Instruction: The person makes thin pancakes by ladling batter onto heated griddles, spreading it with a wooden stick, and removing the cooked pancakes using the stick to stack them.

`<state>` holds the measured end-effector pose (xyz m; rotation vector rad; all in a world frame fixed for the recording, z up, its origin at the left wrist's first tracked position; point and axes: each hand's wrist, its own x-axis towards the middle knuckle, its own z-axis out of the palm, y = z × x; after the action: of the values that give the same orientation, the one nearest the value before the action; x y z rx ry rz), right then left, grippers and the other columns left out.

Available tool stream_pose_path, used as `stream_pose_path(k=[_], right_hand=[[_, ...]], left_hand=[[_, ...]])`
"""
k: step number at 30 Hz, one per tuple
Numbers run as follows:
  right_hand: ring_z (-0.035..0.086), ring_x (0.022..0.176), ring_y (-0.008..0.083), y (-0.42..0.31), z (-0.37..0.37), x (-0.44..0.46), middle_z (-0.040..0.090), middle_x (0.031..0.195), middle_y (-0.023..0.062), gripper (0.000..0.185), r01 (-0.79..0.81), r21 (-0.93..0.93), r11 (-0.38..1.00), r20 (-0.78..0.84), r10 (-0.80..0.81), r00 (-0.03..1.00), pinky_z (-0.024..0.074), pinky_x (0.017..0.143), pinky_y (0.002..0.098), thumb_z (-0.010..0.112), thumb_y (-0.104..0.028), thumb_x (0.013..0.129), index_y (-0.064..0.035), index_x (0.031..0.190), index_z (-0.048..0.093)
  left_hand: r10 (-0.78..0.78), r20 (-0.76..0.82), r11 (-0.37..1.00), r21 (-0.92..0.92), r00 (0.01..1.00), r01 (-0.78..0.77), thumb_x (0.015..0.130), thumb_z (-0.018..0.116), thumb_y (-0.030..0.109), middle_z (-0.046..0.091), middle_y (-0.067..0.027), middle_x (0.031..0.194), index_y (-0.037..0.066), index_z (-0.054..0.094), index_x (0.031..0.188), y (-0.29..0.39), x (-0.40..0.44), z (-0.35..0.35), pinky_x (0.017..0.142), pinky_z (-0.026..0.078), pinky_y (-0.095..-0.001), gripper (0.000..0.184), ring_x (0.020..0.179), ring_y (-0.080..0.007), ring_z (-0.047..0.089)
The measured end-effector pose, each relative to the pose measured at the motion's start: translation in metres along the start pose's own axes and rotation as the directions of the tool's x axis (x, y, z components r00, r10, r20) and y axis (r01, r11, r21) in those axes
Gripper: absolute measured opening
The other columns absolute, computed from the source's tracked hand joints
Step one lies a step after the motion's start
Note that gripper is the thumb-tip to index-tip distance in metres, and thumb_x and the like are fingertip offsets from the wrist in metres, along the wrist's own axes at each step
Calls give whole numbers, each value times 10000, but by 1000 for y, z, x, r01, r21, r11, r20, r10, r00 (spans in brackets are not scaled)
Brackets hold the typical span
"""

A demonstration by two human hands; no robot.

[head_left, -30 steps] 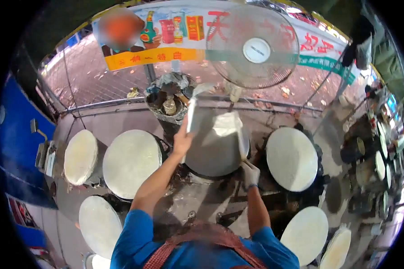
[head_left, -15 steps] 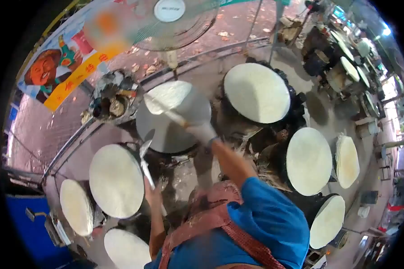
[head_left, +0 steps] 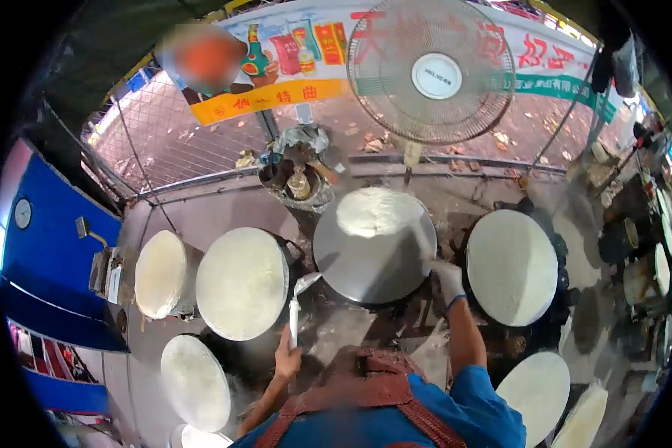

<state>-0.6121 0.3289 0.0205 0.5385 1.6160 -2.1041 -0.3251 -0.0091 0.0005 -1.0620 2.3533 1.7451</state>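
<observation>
My left hand (head_left: 287, 355) is closed around the pale handle of a ladle (head_left: 305, 284), whose head is near the lower left edge of the round griddle (head_left: 369, 265). White batter (head_left: 375, 212) lies spread on the griddle's far half. My right hand (head_left: 448, 281), in a light glove, is at the griddle's right edge with its fingers closed; motion blur hides what it holds, if anything. Pale round sheets flank the griddle, one on the left (head_left: 243, 284) and one on the right (head_left: 511, 267).
Behind the griddle stand a bin (head_left: 299, 184) with a jar-like thing in it and a large fan (head_left: 431, 75). A printed banner (head_left: 276, 94) hangs at the back. More round sheets (head_left: 196, 382) surround me. A blue wall (head_left: 60, 246) is at the left.
My view has swung back from the right. The ladle in my left hand has moved down from above the griddle's left side. The batter has spread wider, and my right hand is now at the right edge.
</observation>
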Motion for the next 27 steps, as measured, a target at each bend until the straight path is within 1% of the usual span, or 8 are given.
stream_pose_path(k=[3, 6, 8, 10, 13, 16, 21, 27], right_hand=[[527, 581, 106, 88, 14, 58, 600, 720, 9, 293, 258, -114, 959, 273, -220, 936, 394, 455, 273, 693, -172, 721, 6, 950, 654], [578, 751, 156, 0, -4, 8, 644, 844, 58, 262, -191, -409, 892, 196, 290, 937, 448, 669, 273, 654, -101, 744, 20, 976, 650], [581, 729, 133, 7, -30, 63, 643, 825, 50, 233, 34, -299, 954, 264, 48, 963, 444, 666, 252, 657, -130, 750, 25, 925, 662], [569, 721, 122, -11, -16, 70, 638, 806, 36, 220, -27, -322, 946, 230, 106, 967, 441, 658, 254, 659, -140, 750, 22, 899, 666], [553, 675, 107, 30, -3, 80, 627, 772, 19, 220, 91, -324, 942, 367, 37, 929, 426, 604, 249, 659, -157, 747, 8, 893, 669], [493, 463, 105, 5, -6, 49, 565, 594, 20, 170, 104, -323, 940, 394, 34, 918, 372, 426, 266, 639, -179, 760, -27, 829, 671], [443, 375, 114, -44, 2, 117, 500, 511, 16, 144, -55, -542, 839, 215, 201, 956, 310, 346, 266, 637, -187, 767, -67, 695, 604], [511, 502, 108, 53, -54, 144, 586, 691, 20, 233, 195, -284, 939, 669, 48, 742, 363, 405, 245, 637, -138, 753, -20, 954, 630]], left_hand=[[17, 68, 981, -192, 998, -3, 750, 490, -57, 484, 6, 600, 144, 285, 1388, -21, -7, 11, 400, 348, -231, 699, 460, -75, 445], [45, 64, 976, -215, 997, -30, 751, 495, -58, 523, 13, 737, 95, 306, 1372, -42, -27, 15, 470, 363, -207, 668, 573, -56, 477], [289, -44, 957, 14, 956, -289, 769, 582, 20, 573, -20, 1017, 90, 387, 1317, -57, -39, 21, 754, 445, -247, 585, 901, -101, 527], [-22, 41, 974, -223, 999, 30, 784, 578, 11, 564, -34, 1057, 80, 387, 1311, -9, -63, 31, 762, 451, -254, 564, 914, -117, 537], [-289, 47, 956, -41, 956, 291, 801, 566, -10, 561, -45, 1095, 86, 374, 1320, -25, -61, 36, 779, 457, -267, 562, 940, -132, 542], [-154, 26, 951, -267, 988, 155, 791, 589, 5, 569, -58, 1106, 83, 404, 1296, -11, -75, 41, 799, 460, -284, 543, 952, -147, 549], [-200, -79, 978, 47, 977, 204, 750, 685, 128, 587, -66, 1094, 73, 466, 1241, -31, -84, 39, 834, 447, -297, 540, 991, -149, 543], [-352, -95, 933, -119, 931, 340, 752, 696, 160, 602, -47, 1044, 63, 478, 1218, 0, -87, 44, 800, 458, -280, 524, 914, -123, 558]])
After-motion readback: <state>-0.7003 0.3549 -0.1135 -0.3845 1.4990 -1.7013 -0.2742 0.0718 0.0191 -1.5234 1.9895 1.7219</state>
